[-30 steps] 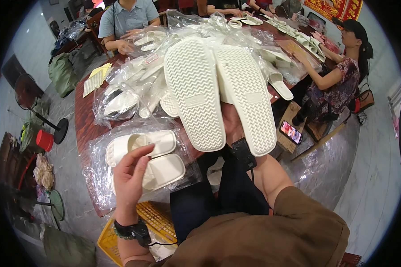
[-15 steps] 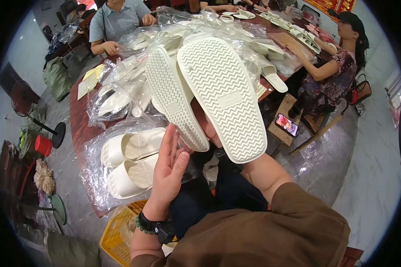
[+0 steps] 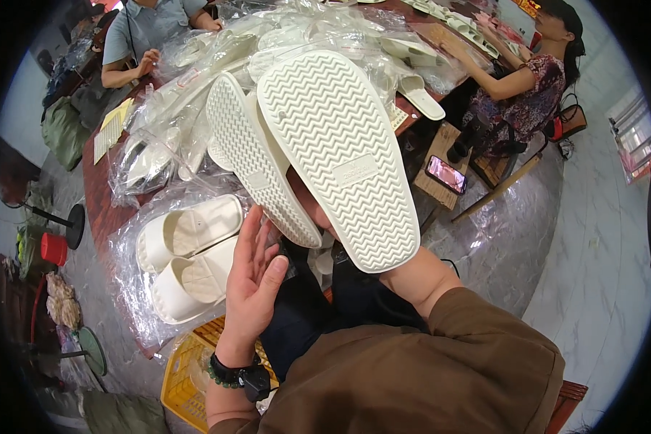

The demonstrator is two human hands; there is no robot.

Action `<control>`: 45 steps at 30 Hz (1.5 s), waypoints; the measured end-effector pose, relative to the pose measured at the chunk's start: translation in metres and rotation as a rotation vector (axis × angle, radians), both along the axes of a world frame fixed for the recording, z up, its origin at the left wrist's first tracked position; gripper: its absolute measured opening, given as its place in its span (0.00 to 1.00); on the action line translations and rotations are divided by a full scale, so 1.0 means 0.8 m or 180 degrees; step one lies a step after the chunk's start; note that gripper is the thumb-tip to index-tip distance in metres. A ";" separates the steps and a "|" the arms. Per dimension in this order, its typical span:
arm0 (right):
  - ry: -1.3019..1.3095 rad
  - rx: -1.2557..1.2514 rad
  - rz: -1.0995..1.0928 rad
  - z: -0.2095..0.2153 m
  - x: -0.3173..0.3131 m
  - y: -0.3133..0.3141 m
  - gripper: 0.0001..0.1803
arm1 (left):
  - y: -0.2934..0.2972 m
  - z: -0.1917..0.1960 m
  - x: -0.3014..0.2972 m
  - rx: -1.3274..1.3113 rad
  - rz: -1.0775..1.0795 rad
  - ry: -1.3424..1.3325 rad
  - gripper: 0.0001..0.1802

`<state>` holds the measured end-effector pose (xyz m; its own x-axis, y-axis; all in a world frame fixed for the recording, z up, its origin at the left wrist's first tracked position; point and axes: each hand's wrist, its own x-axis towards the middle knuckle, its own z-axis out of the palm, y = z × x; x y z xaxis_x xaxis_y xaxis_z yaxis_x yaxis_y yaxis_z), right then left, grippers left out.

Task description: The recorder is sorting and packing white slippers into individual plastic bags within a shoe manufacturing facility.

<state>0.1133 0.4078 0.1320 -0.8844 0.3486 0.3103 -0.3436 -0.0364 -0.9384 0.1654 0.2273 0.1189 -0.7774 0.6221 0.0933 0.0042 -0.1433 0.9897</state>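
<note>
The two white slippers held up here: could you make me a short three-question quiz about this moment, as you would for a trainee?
1. True or false: the two white slippers show their zigzag soles to the camera.
2. Which hand is open, palm up, below the slippers? A) left hand B) right hand
3. Fill in: the other slipper pair at the table edge lies inside a clear plastic ____.

Key
1. True.
2. A. The right hand is mostly hidden behind the soles, and appears to hold them.
3. Bag.
</note>
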 end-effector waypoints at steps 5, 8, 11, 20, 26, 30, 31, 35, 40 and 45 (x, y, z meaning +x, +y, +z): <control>-0.0020 0.0011 0.0063 -0.001 0.001 0.004 0.17 | 0.000 -0.008 -0.002 0.0026 -0.0015 -0.0083 0.38; -0.0008 -0.0028 0.0223 0.000 -0.012 -0.015 0.18 | -0.001 -0.017 -0.002 0.0530 0.0046 -0.0532 0.43; 0.0031 -0.0116 0.0461 -0.002 0.033 0.011 0.18 | 0.002 -0.012 -0.002 0.1000 0.0245 -0.0852 0.59; 0.1088 0.2977 -0.0097 -0.023 0.006 -0.067 0.20 | -0.069 -0.096 0.001 0.1924 0.0506 -0.1794 0.55; 0.0873 0.3016 0.0680 -0.033 0.033 -0.095 0.35 | -0.097 -0.118 -0.018 0.3018 0.0589 -0.1769 0.46; 0.0780 0.3215 0.0821 -0.038 0.050 -0.104 0.32 | -0.108 -0.120 -0.016 0.3148 0.0735 -0.1760 0.47; 0.0817 0.3294 0.0735 -0.039 0.053 -0.107 0.31 | -0.110 -0.120 -0.015 0.3042 0.0792 -0.1643 0.47; 0.0668 0.3516 0.0666 -0.043 0.061 -0.110 0.27 | -0.120 -0.136 -0.016 0.3284 0.0630 -0.1876 0.47; 0.0521 0.3854 0.0561 -0.049 0.067 -0.109 0.30 | -0.124 -0.147 -0.014 0.3235 0.0550 -0.1956 0.47; 0.0639 0.3639 0.0418 -0.056 0.069 -0.109 0.26 | -0.119 -0.145 -0.008 0.3329 0.0450 -0.1975 0.46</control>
<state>0.1687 0.3206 0.0869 -0.7924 -0.3147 0.5226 -0.5458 0.7484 -0.3769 0.1593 0.1317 0.0031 -0.9225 0.3761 0.0870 -0.3474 -0.9071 0.2376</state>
